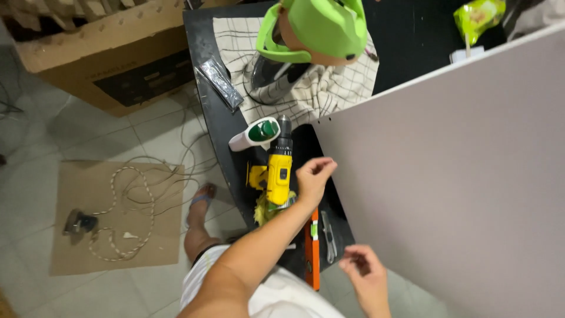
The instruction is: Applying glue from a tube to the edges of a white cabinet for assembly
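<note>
Here, a large grey board leaned just right of both hands, over the black desk. The left hand, loosely curled and holding nothing, hovered beside a yellow drill. The right hand, also unladen, hung near the board's lower edge.

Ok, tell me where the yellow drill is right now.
The yellow drill lies on the black table, just left of the left hand, with a white-and-green tool beside its chuck end.
</note>
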